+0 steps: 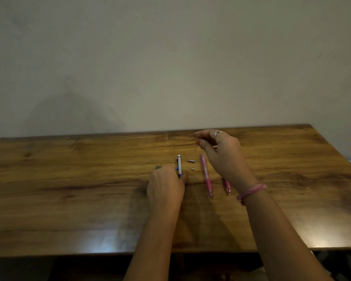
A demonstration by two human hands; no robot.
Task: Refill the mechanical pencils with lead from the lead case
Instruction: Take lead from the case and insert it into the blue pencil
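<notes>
The left hand (166,184) grips the blue-and-white pencil (179,165), which stands tilted on the wooden bench (69,189). The right hand (221,155) hovers above, pinching a thin lead (195,148). A pink pencil (206,175) lies between them; a second pink pencil (227,186) is half hidden under the right wrist. Two small grey caps (191,161) lie beside the pencils.

On table (69,199): three pencils (179,165) (206,175) (227,186) side by side, two small caps (191,161) (192,169) between left and middle.
</notes>
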